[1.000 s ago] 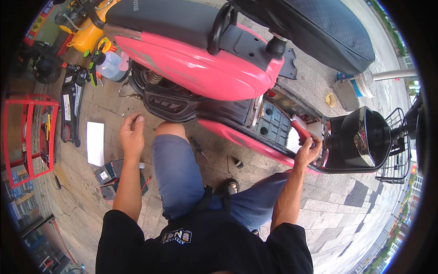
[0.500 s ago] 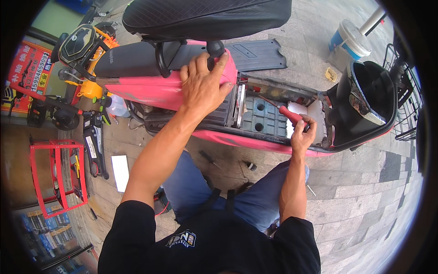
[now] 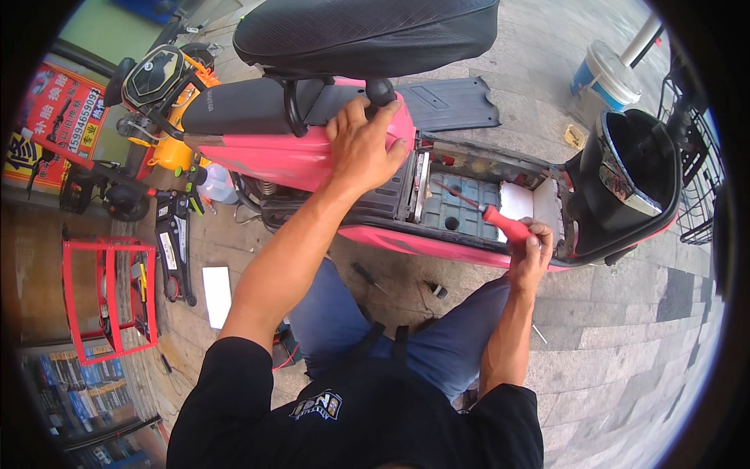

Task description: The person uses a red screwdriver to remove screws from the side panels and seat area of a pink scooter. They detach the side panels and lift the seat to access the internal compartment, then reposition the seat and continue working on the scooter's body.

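Observation:
My left hand (image 3: 367, 152) rests over the end of a scooter's pink body panel (image 3: 273, 160), its fingers hooked over the top edge beside a round black knob (image 3: 380, 92) and its thumb on the near side. In my right hand (image 3: 531, 258) is a screwdriver (image 3: 506, 224) with a red handle, held by the handle. Its shaft points left over the scooter's open compartment (image 3: 469, 237). Inside lie a ribbed grey-blue block (image 3: 461, 203) with round holes and a white sheet (image 3: 517, 202). The screwdriver tip appears above the block; contact is unclear.
A black seat (image 3: 367, 35) overhangs the far side. The scooter's black front shield (image 3: 582, 184) is at right, with a bucket (image 3: 605, 78) beyond. On the ground lie another screwdriver (image 3: 367, 275) and a white card (image 3: 217, 297). A red tool rack (image 3: 109, 297) stands left.
The screwdriver and my right hand have shifted a little right and toward me, showing more of its shaft. The view has shifted slightly; my left hand stays on the pink panel.

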### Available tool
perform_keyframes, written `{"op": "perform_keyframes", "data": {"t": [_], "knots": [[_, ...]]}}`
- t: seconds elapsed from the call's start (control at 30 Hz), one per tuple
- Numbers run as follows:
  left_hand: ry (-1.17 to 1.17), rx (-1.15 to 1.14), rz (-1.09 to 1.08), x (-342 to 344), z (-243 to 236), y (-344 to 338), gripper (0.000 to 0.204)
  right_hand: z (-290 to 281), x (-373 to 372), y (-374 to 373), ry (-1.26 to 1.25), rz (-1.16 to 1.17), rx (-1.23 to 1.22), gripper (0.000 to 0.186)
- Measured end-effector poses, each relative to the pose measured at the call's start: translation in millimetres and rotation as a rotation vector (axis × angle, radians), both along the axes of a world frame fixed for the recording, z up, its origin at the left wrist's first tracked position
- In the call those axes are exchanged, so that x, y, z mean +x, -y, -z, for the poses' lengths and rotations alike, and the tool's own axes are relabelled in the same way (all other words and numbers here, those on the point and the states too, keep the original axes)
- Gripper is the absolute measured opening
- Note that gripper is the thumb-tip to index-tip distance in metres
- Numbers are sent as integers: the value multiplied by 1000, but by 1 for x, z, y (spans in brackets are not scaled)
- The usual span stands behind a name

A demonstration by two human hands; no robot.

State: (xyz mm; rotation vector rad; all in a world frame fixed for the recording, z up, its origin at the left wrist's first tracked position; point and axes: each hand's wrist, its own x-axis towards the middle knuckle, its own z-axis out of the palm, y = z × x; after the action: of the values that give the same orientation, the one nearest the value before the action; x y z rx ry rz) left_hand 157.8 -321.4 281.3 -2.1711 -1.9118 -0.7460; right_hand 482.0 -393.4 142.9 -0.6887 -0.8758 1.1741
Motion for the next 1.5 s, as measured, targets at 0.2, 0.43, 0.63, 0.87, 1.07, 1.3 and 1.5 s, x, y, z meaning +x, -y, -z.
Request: {"op": "perform_keyframes", "data": {"t": [0.2,0.43,0.63,0.87,1.07,1.3,1.5], "knots": [[378,173,258,-56,-24,21,26,11,-49,81,525,-469,-453,13],[282,389,114,-106,-26,18,27,102,-93,102,911,-567,-614,26],[204,451,-54,-114,-3,-14,50,154,-105,119,1009,-711,-936,67],[103,369,-96,-119,0,-14,60,233,-143,151,886,-547,-1028,58],[84,407,-67,-119,0,-16,59,284,-137,171,869,-498,-938,43],[142,415,-118,-117,-2,-18,58,211,-134,148,1046,-530,-601,35],[128,543,-116,-116,2,-22,54,143,-123,130,1116,-545,-656,34]]}}
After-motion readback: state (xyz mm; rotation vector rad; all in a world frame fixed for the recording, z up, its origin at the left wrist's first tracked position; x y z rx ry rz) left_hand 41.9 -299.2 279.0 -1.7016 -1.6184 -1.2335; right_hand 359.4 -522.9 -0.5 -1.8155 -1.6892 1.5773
